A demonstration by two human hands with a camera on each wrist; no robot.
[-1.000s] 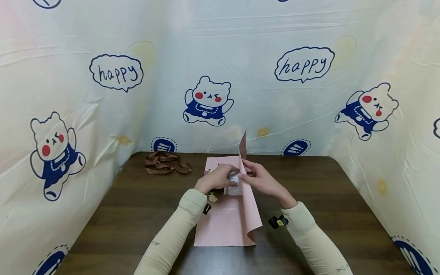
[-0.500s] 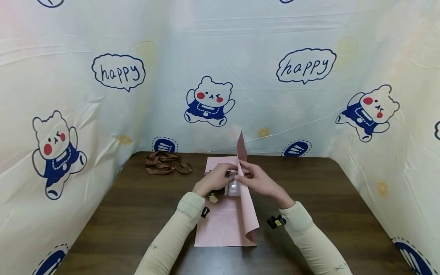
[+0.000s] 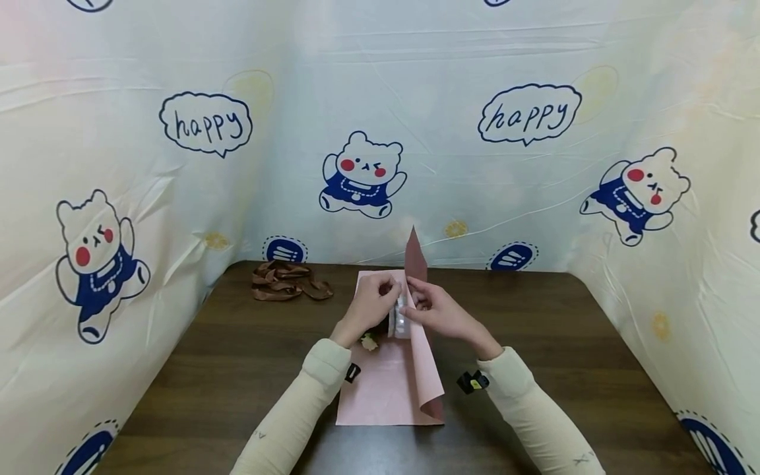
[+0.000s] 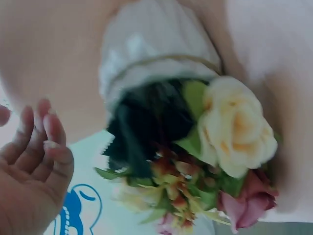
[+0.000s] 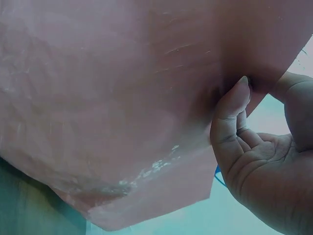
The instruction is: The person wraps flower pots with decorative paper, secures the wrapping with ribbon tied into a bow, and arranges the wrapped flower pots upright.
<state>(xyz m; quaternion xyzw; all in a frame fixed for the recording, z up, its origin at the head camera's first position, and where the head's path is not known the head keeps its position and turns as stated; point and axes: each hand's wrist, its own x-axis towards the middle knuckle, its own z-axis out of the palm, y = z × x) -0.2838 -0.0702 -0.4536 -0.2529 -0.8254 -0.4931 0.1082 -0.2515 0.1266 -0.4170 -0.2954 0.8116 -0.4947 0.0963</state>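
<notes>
A sheet of pink wrapping paper [image 3: 374, 389] lies lengthwise on the table, its right side standing up and curling inward. On it rests a small bunch of flowers with a white wrapped base [image 3: 399, 324], tied by a thin band; a cream rose [image 4: 239, 127] and a dusky pink bloom [image 4: 249, 198] show up close. My right hand [image 3: 442, 309] pinches the raised paper edge between thumb and fingers. My left hand [image 3: 373, 300] is over the bunch with bent fingers, fingertips close to that edge. Whether they pinch anything is unclear.
A loose heap of brown ribbon [image 3: 287, 282] lies at the back left of the dark wooden table [image 3: 237, 376]. A printed cloth curtain [image 3: 439, 99] surrounds the table at the back and both sides.
My right hand has drawn the raised paper edge a little leftward over the bunch. My left hand has lifted off the white base, its fingertips rising slightly.
</notes>
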